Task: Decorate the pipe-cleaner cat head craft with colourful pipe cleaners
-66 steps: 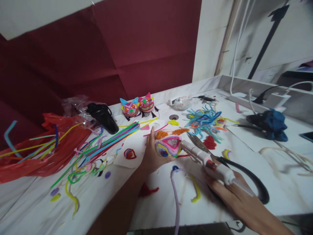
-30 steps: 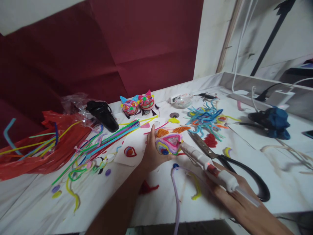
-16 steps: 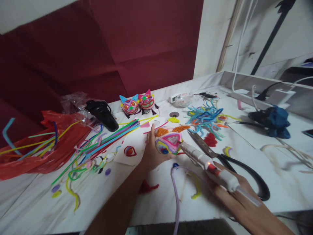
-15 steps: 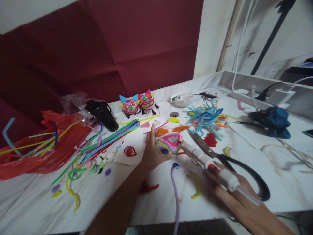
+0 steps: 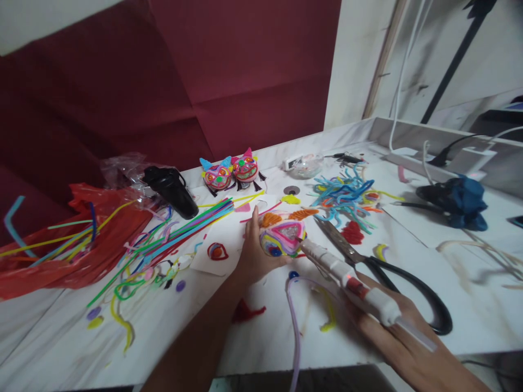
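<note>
My left hand [image 5: 254,251] grips the left side of a pipe-cleaner animal head [image 5: 281,234], which has orange ears, a pink-edged triangle and a blue eye. In my right hand [image 5: 379,321] is a white hot glue gun [image 5: 343,275], a glue stick poking from its back end. Its nozzle tip meets or nearly meets the triangle on the head; I cannot tell if it touches. Large scissors [image 5: 359,258] with black handles lie beside the gun. Near the head are a blue bead-like piece [image 5: 293,275] and a lilac pipe cleaner [image 5: 293,326].
Two finished-looking animal heads [image 5: 218,175] stand at the back. Bundled pipe cleaners [image 5: 192,231] and a red plastic bag [image 5: 110,218] lie left, near a black bottle-like object [image 5: 171,191]. Blue curled pipe cleaners [image 5: 343,190] and a power strip [image 5: 408,159] are on the right.
Almost nothing differs. The glue gun and my right hand have shifted very slightly, while the nozzle stays at the head's triangle; my left hand keeps its place.
</note>
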A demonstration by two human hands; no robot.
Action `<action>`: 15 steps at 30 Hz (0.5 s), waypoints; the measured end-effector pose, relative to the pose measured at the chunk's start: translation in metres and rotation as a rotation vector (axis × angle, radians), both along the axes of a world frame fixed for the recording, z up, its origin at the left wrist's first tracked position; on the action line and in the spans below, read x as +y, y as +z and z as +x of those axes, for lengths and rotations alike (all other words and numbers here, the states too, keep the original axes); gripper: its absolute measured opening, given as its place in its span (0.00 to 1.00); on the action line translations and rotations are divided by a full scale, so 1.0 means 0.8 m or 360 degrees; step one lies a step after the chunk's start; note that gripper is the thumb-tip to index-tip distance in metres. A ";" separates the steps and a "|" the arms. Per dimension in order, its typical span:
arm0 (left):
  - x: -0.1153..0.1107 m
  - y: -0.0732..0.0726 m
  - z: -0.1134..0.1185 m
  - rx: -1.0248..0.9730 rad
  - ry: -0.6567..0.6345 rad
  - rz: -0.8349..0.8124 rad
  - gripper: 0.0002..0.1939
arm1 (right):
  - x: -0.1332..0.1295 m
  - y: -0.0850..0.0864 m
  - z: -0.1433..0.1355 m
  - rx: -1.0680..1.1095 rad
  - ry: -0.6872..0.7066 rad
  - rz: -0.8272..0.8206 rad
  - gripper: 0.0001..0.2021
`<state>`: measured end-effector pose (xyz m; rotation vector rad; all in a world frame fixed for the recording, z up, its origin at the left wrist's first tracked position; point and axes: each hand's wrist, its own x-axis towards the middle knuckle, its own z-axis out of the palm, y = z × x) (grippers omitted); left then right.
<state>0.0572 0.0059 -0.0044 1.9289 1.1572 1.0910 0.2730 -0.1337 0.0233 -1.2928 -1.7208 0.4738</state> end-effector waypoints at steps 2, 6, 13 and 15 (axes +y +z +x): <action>0.000 0.000 0.000 0.0011 -0.0002 0.0004 0.68 | 0.000 0.000 -0.001 0.0002 0.0035 -0.0020 0.06; 0.001 -0.001 0.000 0.0016 -0.0008 0.0016 0.68 | -0.002 0.002 -0.003 0.0000 0.0068 -0.0022 0.06; 0.001 -0.003 -0.001 -0.0001 -0.0003 0.0016 0.67 | -0.003 0.002 -0.003 -0.0036 0.0026 0.0034 0.07; 0.001 -0.003 -0.001 0.0002 -0.0004 0.0026 0.67 | -0.002 0.002 -0.003 -0.0047 0.0023 0.0044 0.07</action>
